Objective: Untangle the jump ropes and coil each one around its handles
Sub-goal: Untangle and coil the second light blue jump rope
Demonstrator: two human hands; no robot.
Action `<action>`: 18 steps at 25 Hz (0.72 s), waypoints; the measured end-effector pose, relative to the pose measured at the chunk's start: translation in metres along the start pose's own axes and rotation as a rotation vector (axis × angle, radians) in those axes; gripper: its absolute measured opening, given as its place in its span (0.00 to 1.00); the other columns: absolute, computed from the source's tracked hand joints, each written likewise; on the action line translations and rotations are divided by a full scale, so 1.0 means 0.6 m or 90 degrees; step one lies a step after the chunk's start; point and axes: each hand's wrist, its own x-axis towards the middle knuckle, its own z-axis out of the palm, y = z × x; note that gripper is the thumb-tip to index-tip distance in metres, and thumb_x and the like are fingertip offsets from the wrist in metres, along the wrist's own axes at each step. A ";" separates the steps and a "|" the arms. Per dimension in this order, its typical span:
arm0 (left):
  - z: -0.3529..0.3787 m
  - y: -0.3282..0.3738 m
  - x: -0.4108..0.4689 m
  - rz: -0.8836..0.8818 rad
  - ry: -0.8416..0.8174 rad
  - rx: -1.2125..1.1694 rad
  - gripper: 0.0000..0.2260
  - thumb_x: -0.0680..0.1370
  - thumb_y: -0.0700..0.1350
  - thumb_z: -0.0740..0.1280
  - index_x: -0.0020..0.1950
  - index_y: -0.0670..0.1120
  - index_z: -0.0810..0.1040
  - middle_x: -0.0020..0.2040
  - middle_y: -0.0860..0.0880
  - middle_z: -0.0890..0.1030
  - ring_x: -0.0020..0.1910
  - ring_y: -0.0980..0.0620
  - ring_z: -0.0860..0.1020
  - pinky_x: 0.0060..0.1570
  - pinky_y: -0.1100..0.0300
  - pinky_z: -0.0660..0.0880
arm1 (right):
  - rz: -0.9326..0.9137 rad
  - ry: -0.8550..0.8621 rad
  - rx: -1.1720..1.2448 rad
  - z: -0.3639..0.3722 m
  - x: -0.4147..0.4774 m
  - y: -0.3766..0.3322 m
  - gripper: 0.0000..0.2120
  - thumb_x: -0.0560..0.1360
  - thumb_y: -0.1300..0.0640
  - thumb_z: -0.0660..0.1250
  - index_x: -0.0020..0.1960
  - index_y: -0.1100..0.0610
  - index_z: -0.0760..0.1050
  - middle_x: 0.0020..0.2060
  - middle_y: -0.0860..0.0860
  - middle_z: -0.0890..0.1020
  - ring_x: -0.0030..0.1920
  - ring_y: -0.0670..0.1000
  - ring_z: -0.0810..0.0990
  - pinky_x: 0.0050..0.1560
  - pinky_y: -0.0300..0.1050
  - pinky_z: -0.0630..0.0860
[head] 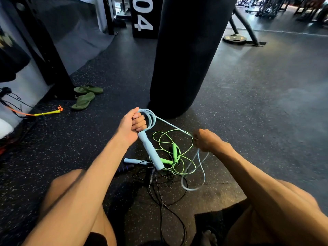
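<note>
Pale-blue foam-handled jump rope (150, 151) was partly coiled, left hand (131, 126) gripping handle, right hand (207, 141) pinching cord; green rope (174, 151) and black rope (150, 174) lay tangled.

Pale-blue rope (179, 129), lime rope (170, 137), speckled floor (248, 121)

One marking to read here: the number 04 (143, 14), big white digits on a black upright panel (144, 34). It stands on the floor far beyond the left hand (132, 125), straight ahead of it and a touch to its right, and well left of and beyond the right hand (206, 141). The digits are stacked, the 0 above the 4, and the top of the 0 is cut by the edge of view. The panel stands just left of the black punching bag (188, 55).
</note>
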 end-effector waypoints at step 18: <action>-0.109 0.029 0.026 0.067 0.301 0.033 0.19 0.83 0.47 0.53 0.32 0.49 0.59 0.16 0.55 0.57 0.13 0.58 0.55 0.16 0.65 0.52 | 0.154 -0.098 -0.079 0.008 -0.059 0.054 0.09 0.77 0.66 0.62 0.55 0.65 0.78 0.44 0.57 0.82 0.50 0.57 0.83 0.53 0.49 0.80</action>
